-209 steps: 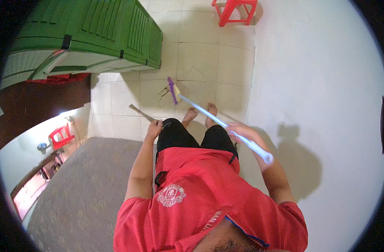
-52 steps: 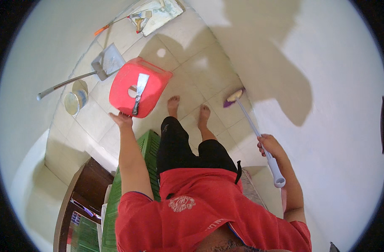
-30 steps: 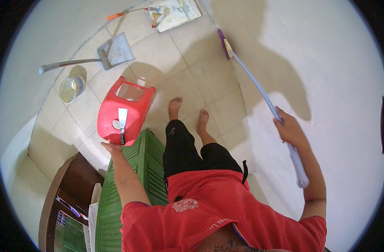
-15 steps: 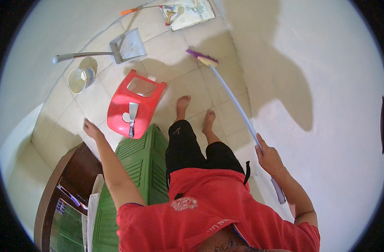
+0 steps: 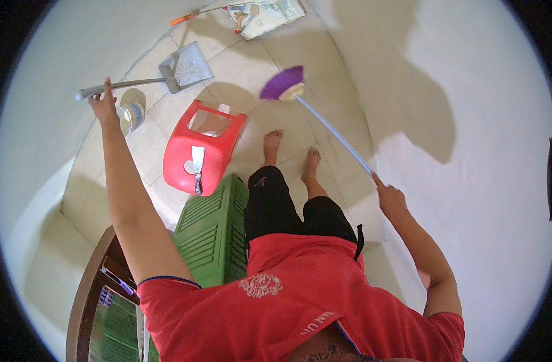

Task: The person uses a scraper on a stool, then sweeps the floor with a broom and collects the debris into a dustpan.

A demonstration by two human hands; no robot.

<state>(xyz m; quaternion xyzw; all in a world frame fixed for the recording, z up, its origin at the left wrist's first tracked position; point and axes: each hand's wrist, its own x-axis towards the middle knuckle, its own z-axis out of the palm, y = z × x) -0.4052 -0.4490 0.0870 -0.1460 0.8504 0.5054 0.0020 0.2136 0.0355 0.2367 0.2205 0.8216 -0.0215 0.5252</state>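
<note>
My left hand is at the grip of a long-handled grey dustpan; its fingers lie around the handle, one of them stretched across it. The dustpan's scoop rests on the tiled floor with light debris in it. In my right hand is the pale blue stick of a broom, the fingers wrapped round it. The broom's fanned purple bristles are low over the floor beyond my feet; whether they touch it I cannot tell.
A red plastic stool lies on its side, a putty knife on it. Near the dustpan stands a bucket. A green slatted plastic piece and a brown-framed cabinet are at left. A paint tray with tools lies far off; white walls flank the floor.
My left hand has reached forward to the dustpan's handle. The broom head has turned, showing its bristles fanned wide, and has shifted slightly left. My right hand still holds the stick.
</note>
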